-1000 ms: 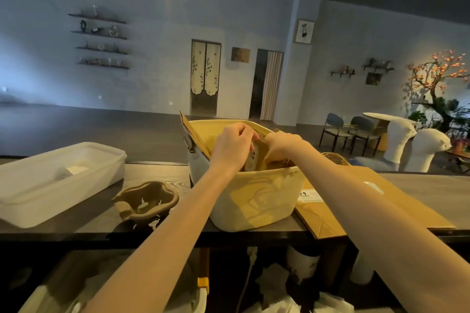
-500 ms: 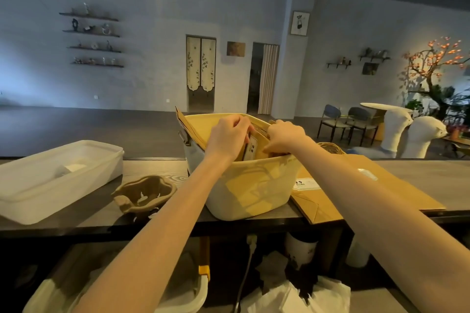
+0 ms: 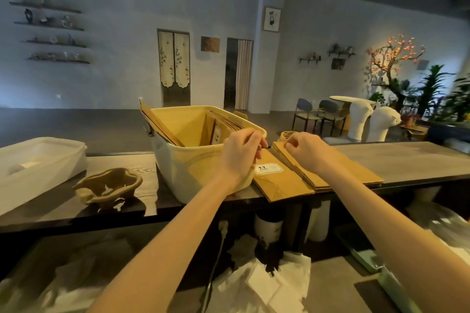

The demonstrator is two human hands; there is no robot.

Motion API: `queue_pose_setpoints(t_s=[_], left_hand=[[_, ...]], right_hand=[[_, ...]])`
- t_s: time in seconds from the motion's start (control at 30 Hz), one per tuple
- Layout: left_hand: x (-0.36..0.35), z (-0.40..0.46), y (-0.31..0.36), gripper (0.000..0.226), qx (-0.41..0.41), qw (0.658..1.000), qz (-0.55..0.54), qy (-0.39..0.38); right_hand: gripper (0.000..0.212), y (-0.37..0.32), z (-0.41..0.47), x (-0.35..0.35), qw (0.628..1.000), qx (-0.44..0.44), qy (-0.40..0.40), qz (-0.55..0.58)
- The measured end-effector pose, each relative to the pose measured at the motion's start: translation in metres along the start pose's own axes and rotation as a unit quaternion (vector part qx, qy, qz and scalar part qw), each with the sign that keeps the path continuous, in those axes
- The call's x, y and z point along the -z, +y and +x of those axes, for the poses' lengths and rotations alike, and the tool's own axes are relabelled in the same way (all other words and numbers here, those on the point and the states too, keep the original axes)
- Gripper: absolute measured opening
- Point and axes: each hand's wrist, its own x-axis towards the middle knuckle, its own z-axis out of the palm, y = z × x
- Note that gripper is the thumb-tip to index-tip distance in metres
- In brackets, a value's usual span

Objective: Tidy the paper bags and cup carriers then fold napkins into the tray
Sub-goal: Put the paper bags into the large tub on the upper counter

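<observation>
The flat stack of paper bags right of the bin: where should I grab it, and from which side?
Grip the stack of paper bags at its far end, where the right hand already hovers. It lies flat with layered edges exposed there, so come from above, thumb under, and avoid the bin on the left.

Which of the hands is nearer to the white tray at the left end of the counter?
The left. The left hand is at the basket's right rim, with the whole basket between it and the white tray; the right hand is farther right, over the flat paper bags.

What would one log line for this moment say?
left hand: at bin rim | right hand: fingers on flat paper bags | bags standing in bin | tray: untouched
</observation>
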Motion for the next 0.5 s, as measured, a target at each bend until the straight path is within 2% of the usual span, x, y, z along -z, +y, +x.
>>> queue_pose_setpoints(t_s=[0.1, 0.2, 0.37, 0.5], left_hand=[[-0.02, -0.009, -0.014, 0.032, 0.082, 0.995, -0.004, -0.047], [-0.034, -0.014, -0.033, 0.029, 0.174, 0.984, -0.013, -0.042], [-0.046, -0.017, -0.055, 0.021, 0.357, 0.93, -0.081, -0.016], [-0.046, -0.02, -0.056, 0.035, 0.403, 0.907, -0.122, -0.006]], right_hand=[[0.032, 0.018, -0.015, -0.001, 0.992, 0.045, -0.11, -0.051], [0.048, 0.032, -0.027, -0.014, 0.974, 0.055, -0.217, -0.023], [0.063, 0.033, -0.034, -0.038, 0.963, 0.11, -0.239, -0.062], [0.062, 0.033, -0.039, -0.054, 0.956, 0.149, -0.241, -0.071]])
